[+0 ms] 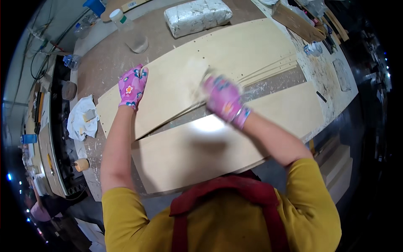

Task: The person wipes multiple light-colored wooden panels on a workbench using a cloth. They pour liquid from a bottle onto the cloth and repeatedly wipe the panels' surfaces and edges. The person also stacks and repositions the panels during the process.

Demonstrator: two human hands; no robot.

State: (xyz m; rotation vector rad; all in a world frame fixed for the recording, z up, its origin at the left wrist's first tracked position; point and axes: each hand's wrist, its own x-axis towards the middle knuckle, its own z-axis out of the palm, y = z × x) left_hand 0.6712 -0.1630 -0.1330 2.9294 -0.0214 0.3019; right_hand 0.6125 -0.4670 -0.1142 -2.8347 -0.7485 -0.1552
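My left hand, in a pink flowered glove, grips the far left edge of a pale plywood panel. Over the middle of this panel is my right hand, gloved to match and smeared by motion. Something greyish shows at its fingertips, too blurred to name. Several thin panels lie stacked and slightly fanned under the top one, and small holes run along its far and left edges. Nearer to me rests a second long pale panel, with a gap between the two.
A wrapped silvery-white block and a clear bottle stand beyond the panels. Left of them lie a white cloth and an orange-tan roll. An open cardboard box and a crushed can sit far right.
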